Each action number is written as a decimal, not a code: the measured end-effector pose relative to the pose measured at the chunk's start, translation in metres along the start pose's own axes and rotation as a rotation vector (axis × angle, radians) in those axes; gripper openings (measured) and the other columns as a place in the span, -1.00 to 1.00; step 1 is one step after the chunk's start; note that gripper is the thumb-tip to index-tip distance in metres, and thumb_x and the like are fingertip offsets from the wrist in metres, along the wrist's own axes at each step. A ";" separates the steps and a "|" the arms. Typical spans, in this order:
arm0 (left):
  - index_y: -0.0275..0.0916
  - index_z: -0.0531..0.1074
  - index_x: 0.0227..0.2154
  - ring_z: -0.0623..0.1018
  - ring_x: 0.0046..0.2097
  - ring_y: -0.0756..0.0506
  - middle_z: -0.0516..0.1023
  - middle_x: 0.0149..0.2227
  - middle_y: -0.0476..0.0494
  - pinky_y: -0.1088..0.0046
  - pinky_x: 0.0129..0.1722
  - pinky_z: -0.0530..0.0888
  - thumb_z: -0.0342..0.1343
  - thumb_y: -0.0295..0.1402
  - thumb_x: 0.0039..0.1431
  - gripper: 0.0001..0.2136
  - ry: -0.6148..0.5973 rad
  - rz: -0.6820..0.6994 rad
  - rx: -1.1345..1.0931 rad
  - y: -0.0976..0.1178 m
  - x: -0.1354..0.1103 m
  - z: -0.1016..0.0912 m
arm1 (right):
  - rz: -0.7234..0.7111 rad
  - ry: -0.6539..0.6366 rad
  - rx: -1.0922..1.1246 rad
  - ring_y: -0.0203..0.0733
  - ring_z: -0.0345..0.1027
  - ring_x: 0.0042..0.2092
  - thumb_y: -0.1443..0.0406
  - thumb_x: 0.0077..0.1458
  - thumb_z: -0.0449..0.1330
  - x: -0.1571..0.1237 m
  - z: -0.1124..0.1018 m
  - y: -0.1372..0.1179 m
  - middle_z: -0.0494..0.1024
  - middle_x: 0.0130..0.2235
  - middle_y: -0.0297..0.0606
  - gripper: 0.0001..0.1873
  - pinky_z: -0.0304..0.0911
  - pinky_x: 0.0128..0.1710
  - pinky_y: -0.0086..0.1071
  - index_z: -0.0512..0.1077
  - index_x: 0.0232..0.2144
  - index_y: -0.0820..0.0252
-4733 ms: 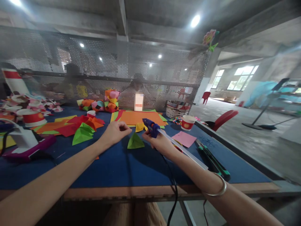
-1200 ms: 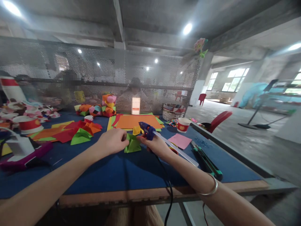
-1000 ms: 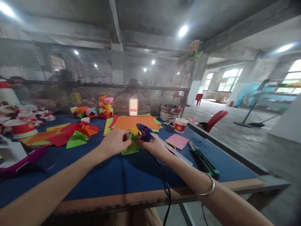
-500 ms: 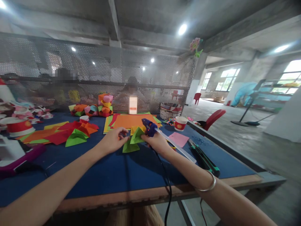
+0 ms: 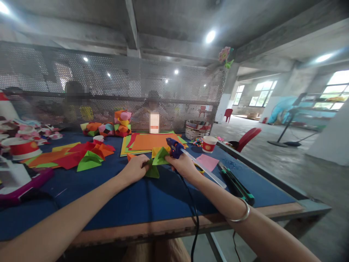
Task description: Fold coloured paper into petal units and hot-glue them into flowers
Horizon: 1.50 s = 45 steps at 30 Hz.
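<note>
My left hand (image 5: 135, 170) is closed on a folded green paper piece (image 5: 155, 165) at the middle of the blue table (image 5: 136, 196). My right hand (image 5: 183, 164) grips a blue glue gun (image 5: 174, 147) with a clear glue stick (image 5: 203, 168) running back along my forearm; the gun's tip sits by the green paper's upper flap. A black cord (image 5: 194, 218) hangs from the gun over the table's front edge. An orange scrap (image 5: 130, 156) pokes out just behind my left hand.
Sheets of orange and green paper (image 5: 152, 141) lie behind my hands, folded pieces (image 5: 87, 160) to the left, paper balls (image 5: 122, 123) at the mesh screen (image 5: 109, 91). A red paper cup (image 5: 209, 144), pink sheet (image 5: 207, 162), basket (image 5: 197, 128) and green-handled tools (image 5: 237, 180) stand right. People sit behind the screen.
My left hand went from hovering empty to gripping the green paper. The paper was lifted and its flap opened while my right hand brought the glue gun's tip to it.
</note>
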<state>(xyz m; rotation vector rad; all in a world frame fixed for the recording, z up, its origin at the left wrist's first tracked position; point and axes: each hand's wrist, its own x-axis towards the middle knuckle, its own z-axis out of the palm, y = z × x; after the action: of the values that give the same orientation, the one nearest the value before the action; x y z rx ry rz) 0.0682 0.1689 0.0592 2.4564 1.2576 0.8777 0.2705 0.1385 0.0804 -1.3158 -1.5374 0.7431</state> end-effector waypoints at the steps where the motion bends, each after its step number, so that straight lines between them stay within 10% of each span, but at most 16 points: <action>1: -0.20 0.41 -0.54 0.53 -0.30 -0.15 0.51 -0.41 -0.13 0.32 -0.23 0.43 -0.03 -0.34 0.13 -0.81 0.018 0.022 -0.037 -0.001 0.001 0.001 | 0.001 0.000 0.003 -0.31 0.23 -0.59 0.17 -0.08 0.20 0.000 0.000 0.001 0.33 -0.59 -0.49 -0.79 0.09 -0.51 -0.39 0.29 -0.42 0.12; 10: -0.16 0.48 -0.35 0.58 -0.16 -0.19 0.62 -0.27 -0.15 0.29 -0.13 0.53 0.00 -0.05 0.20 -0.70 0.026 -0.017 -0.456 0.001 0.012 0.011 | -0.004 0.017 0.051 -0.34 0.21 -0.61 0.17 -0.10 0.22 0.002 0.002 0.005 0.33 -0.58 -0.51 -0.77 0.16 -0.52 -0.39 0.29 -0.40 0.12; 17: -0.20 0.42 -0.44 0.55 -0.14 -0.20 0.59 -0.28 -0.20 0.20 -0.03 0.47 -0.03 -0.44 0.16 -0.85 0.172 -0.224 0.028 -0.014 0.014 0.009 | 0.011 0.000 0.003 -0.32 0.22 -0.60 0.18 -0.08 0.20 -0.001 0.001 0.000 0.31 -0.60 -0.50 -0.80 0.10 -0.53 -0.39 0.28 -0.42 0.11; 25: -0.21 0.45 -0.41 0.56 -0.23 -0.18 0.55 -0.37 -0.14 0.27 -0.17 0.48 0.01 -0.39 0.18 -0.87 0.293 -0.258 -0.010 -0.010 0.005 -0.007 | -0.002 -0.002 -0.002 -0.33 0.22 -0.60 0.19 -0.08 0.19 0.001 0.000 0.001 0.33 -0.57 -0.50 -0.79 0.13 -0.52 -0.39 0.31 -0.37 0.12; 33: -0.21 0.46 -0.35 0.60 -0.19 -0.16 0.62 -0.26 -0.18 0.31 -0.20 0.52 0.07 -0.26 0.10 -0.85 0.210 -0.096 -0.474 0.017 -0.001 0.000 | -0.052 0.045 -0.068 -0.22 0.33 -0.46 0.20 -0.10 0.19 0.006 0.003 0.011 0.42 -0.49 -0.39 -0.78 0.21 -0.44 -0.37 0.38 -0.34 0.13; 45: -0.20 0.42 -0.42 0.54 0.04 -0.21 0.57 -0.01 -0.27 0.22 0.07 0.47 0.13 -0.18 0.08 -0.81 0.268 -0.054 -0.513 0.029 -0.004 0.000 | -0.070 0.036 -0.085 -0.15 0.38 -0.36 0.23 -0.11 0.22 0.002 0.005 0.013 0.47 -0.44 -0.31 -0.84 0.25 -0.37 -0.35 0.40 -0.40 0.14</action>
<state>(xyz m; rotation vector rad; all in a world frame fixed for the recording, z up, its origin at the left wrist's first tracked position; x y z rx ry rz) 0.0850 0.1479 0.0713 1.9408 1.0067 1.3534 0.2711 0.1441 0.0670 -1.3230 -1.5929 0.6134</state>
